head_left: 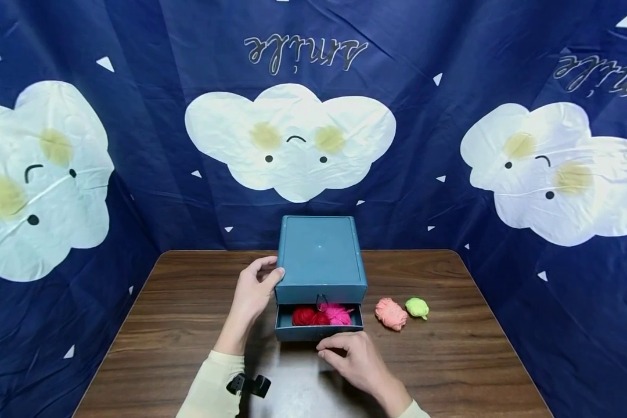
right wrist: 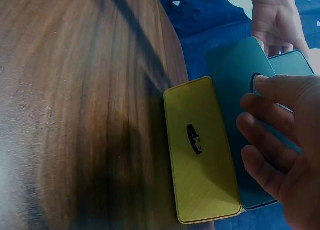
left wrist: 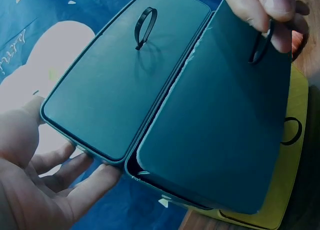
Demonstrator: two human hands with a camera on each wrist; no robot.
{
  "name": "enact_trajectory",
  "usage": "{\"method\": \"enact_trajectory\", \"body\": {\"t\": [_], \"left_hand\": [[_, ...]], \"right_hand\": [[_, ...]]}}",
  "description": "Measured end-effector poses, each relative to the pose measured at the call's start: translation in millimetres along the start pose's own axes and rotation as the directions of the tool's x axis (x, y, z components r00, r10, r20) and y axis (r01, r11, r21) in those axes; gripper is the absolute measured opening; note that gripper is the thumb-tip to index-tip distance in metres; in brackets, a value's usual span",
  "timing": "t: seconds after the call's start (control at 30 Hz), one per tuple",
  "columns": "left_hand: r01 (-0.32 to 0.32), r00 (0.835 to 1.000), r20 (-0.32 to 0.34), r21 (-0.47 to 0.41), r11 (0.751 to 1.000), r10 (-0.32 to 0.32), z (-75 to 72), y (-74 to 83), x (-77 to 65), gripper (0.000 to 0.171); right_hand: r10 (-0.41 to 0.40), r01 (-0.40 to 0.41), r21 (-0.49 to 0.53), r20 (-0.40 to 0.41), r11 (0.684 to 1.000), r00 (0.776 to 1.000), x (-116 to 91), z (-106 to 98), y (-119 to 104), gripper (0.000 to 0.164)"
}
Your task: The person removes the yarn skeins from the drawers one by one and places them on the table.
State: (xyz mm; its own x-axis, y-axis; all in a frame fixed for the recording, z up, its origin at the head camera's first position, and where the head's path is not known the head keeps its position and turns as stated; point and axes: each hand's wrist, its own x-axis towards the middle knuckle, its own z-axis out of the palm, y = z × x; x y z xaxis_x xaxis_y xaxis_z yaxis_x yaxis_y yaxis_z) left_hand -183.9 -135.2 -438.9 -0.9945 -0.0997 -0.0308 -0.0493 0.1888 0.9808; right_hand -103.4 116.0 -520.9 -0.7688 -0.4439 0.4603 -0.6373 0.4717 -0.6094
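A teal drawer box [head_left: 319, 249] stands on the table, its middle drawer [head_left: 298, 334] pulled out. Inside lie red yarn balls [head_left: 304, 316] and a hot-pink yarn ball [head_left: 338, 314]. My right hand [head_left: 357, 360] pinches that drawer's black loop handle [left wrist: 261, 50] between thumb and fingertips. Against the box's left side rests my left hand [head_left: 253, 290], fingers spread and touching the wall. The left wrist view shows the upper drawer front [left wrist: 120, 85] closed, with its own black loop [left wrist: 145, 27]. Below the pulled drawer, the yellow bottom drawer [right wrist: 200, 155] is closed.
To the right of the box, a salmon yarn ball [head_left: 391, 314] and a smaller lime-green one [head_left: 417, 307] lie on the wooden table [head_left: 188, 325]. A dark blue cloth [head_left: 418, 215] printed with clouds hangs behind and along both sides.
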Motion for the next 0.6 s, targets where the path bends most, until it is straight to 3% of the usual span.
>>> {"method": "enact_trajectory", "body": {"t": [0.23, 0.6], "left_hand": [[-0.018, 1.000, -0.002, -0.012, 1.000, 0.018, -1.9, -4.2, -0.6, 0.045], [0.000, 1.000, 0.004, 0.003, 1.000, 0.000, -1.2, -3.8, 0.5, 0.045]], "right_hand": [[-0.014, 0.014, 0.024, 0.008, 1.000, 1.000, -11.6, -1.3, -4.4, 0.008], [-0.006, 0.003, 0.084, 0.027, 0.997, 1.000, -24.7, -3.1, -12.6, 0.015]]}}
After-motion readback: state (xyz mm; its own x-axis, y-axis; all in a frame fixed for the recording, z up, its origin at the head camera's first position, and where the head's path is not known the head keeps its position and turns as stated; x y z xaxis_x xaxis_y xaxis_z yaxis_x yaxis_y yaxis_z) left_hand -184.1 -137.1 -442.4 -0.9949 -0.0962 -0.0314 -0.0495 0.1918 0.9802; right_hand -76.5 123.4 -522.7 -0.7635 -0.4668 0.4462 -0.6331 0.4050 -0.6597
